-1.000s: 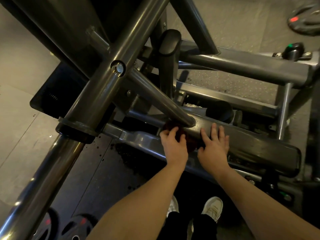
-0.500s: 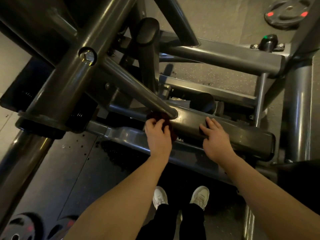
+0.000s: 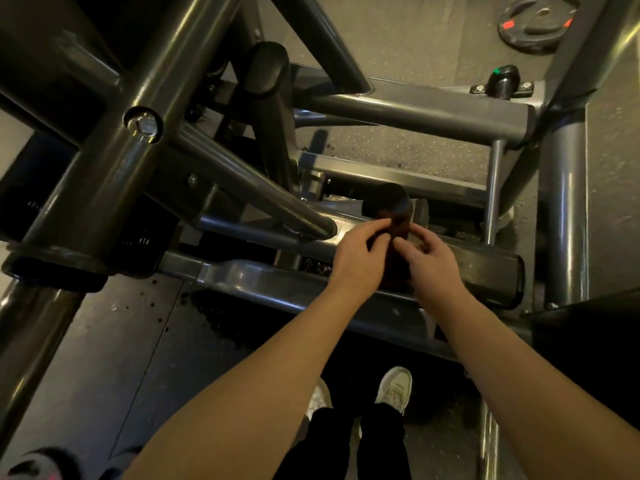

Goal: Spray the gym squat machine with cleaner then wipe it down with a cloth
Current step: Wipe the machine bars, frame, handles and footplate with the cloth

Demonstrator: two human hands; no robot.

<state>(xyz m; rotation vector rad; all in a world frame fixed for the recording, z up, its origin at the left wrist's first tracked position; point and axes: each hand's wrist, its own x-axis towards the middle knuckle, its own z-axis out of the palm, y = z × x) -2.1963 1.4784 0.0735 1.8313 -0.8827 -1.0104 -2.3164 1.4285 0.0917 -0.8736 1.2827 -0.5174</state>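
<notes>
Left hand [image 3: 360, 258]: forearm extended forward from the lower centre, fingers curled, thumb and forefinger pinching the left edge of the dark red cloth [image 3: 396, 268]; right hand [image 3: 433, 265]: forearm entering from the lower right, fingers curled and slightly blurred, thumb and forefinger gripping the cloth's right edge; the two hands are just beside each other with the cloth bunched between them. The cloth lies on the flat black beam [image 3: 485, 268] low on the squat machine [image 3: 415, 116], its upper end against a dark cylindrical part behind it; its exact outline is hard to separate from the dark surfaces. A grey diagonal tube [image 3: 259, 188] ends just left of the left hand's fingers; a larger tube carrying a bolt [image 3: 143, 124] crosses the upper left and hides part of the frame; a black handle grip [image 3: 270, 71] stands above the hands. Machine finish: glossy dark grey steel with highlights. White shoes [image 3: 394, 389] stand below the beam; a weight plate [image 3: 536, 22] lies on the speckled floor [image 3: 415, 36], well apart, upper right.
</notes>
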